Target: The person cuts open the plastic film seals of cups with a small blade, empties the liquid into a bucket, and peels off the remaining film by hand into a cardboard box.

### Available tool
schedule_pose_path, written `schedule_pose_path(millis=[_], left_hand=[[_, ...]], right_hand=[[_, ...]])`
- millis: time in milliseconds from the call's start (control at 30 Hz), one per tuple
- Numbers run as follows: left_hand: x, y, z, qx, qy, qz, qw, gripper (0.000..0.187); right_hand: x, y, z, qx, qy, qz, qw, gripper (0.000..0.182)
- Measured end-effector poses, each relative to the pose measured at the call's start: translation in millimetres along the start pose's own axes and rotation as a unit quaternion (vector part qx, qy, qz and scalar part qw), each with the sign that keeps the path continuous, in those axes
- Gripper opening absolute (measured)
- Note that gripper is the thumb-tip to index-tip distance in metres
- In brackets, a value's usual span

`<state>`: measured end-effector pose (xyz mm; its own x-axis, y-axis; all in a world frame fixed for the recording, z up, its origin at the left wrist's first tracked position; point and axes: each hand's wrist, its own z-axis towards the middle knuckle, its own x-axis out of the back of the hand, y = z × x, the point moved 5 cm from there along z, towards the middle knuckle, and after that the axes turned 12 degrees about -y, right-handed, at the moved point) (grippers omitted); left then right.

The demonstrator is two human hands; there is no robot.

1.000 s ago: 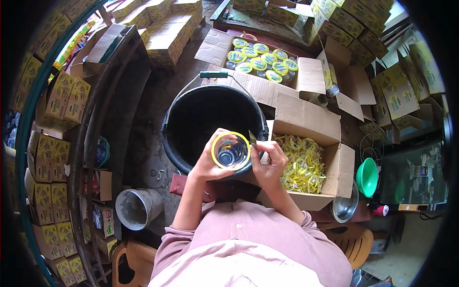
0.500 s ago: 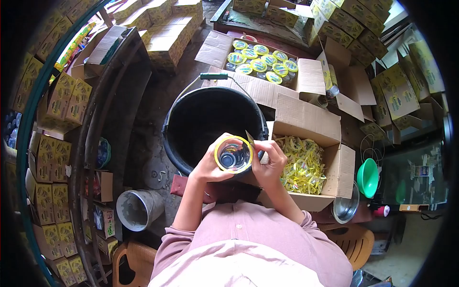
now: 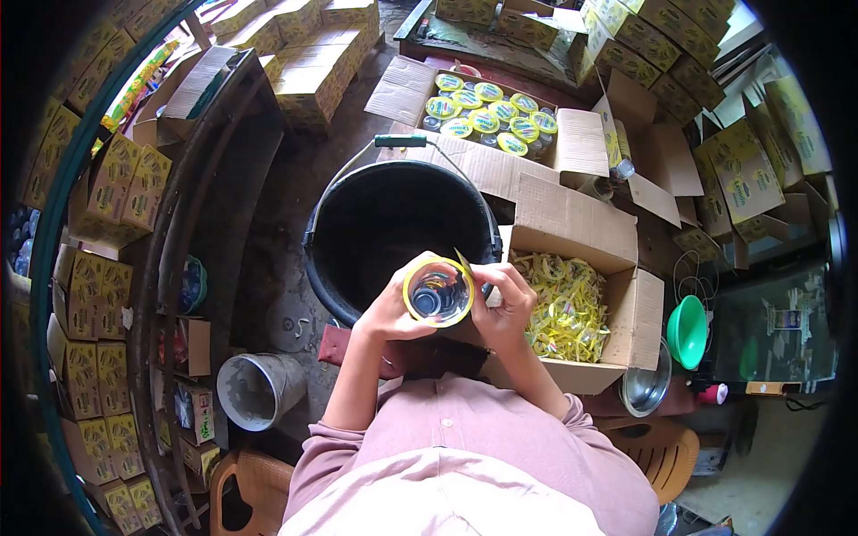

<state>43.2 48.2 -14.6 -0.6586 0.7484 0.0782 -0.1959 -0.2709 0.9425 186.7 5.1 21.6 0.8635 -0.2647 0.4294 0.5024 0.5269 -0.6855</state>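
My left hand (image 3: 390, 304) is wrapped round a clear plastic cup (image 3: 436, 293) with a yellow rim, its open mouth facing up toward me. On the cup's right side, my right hand (image 3: 504, 302) has its fingers pinched at the rim, on a thin blade-like piece (image 3: 464, 261) that stands up between thumb and fingers. Both hands are over the near edge of a large black bucket (image 3: 375, 214). Right of my right hand, an open carton (image 3: 576, 214) holds a heap of yellow strips (image 3: 563, 313).
Beyond the bucket, a carton (image 3: 579, 143) holds several yellow-lidded cups (image 3: 483, 121). A grey bucket (image 3: 259, 391) stands at the lower left. Green bowl (image 3: 686, 332) and metal bowl (image 3: 647, 384) lie on the right. A dark wooden bench (image 3: 206, 179) runs along the left.
The thin piece in my right hand has tilted and shifted slightly left along the cup's rim. The cup has turned a little; both hands stay almost in place.
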Motion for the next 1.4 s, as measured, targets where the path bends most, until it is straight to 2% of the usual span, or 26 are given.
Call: schedule_pose_path(millis=[67, 300, 400, 467, 533, 567, 633, 667, 700, 800, 900, 1000, 1267, 1400], left_hand=[[0, 1, 1, 0.006, -0.008, 0.012, 1.0, 0.053], [1, 1, 2, -0.009, 0.007, 0.089, 0.996, 0.053], [5, 3, 2, -0.016, 0.047, 0.1, 0.994, 0.054], [5, 5, 2, -0.002, 0.065, 0.106, 0.992, 0.054], [5, 1, 1, 0.0, 0.066, 0.098, 0.993, 0.054], [7, 0, 1, -0.009, 0.075, 0.099, 0.992, 0.054], [7, -2, 1, -0.011, 0.098, 0.086, 0.991, 0.055], [9, -4, -1, -0.02, 0.107, 0.1, 0.989, 0.055], [8, -3, -1, -0.015, 0.114, 0.087, 0.99, 0.055], [8, -5, -2, -0.006, 0.125, 0.102, 0.987, 0.054], [7, -4, -1, -0.002, 0.125, 0.105, 0.987, 0.053], [7, -4, -2, 0.0, 0.129, 0.121, 0.984, 0.053], [6, -8, -2, 0.004, 0.144, 0.129, 0.981, 0.05], [6, -8, -4, 0.013, 0.147, 0.13, 0.98, 0.049]], right_hand=[[0, 4, 1, 0.003, -0.009, 0.007, 1.0, 0.023], [10, 12, 1, -0.075, 0.016, -0.013, 0.997, 0.018], [28, 37, -10, -0.157, 0.063, 0.014, 0.985, 0.025], [51, 73, -30, -0.251, 0.112, 0.155, 0.949, 0.034], [67, 106, -53, -0.246, 0.11, 0.275, 0.923, 0.038], [73, 118, -63, -0.288, 0.126, 0.322, 0.893, 0.042], [83, 118, -75, -0.331, 0.043, 0.048, 0.942, 0.041], [87, 120, -81, -0.344, -0.001, -0.092, 0.934, 0.041], [86, 127, -90, -0.338, 0.044, 0.002, 0.94, 0.044], [72, 134, -111, -0.375, 0.046, 0.135, 0.916, 0.048], [44, 139, -125, -0.44, 0.007, 0.217, 0.871, 0.048], [26, 143, -137, -0.461, 0.004, 0.28, 0.842, 0.045], [13, 149, -138, -0.454, -0.014, 0.241, 0.858, 0.043], [9, 174, -128, -0.438, -0.014, 0.214, 0.873, 0.05]])
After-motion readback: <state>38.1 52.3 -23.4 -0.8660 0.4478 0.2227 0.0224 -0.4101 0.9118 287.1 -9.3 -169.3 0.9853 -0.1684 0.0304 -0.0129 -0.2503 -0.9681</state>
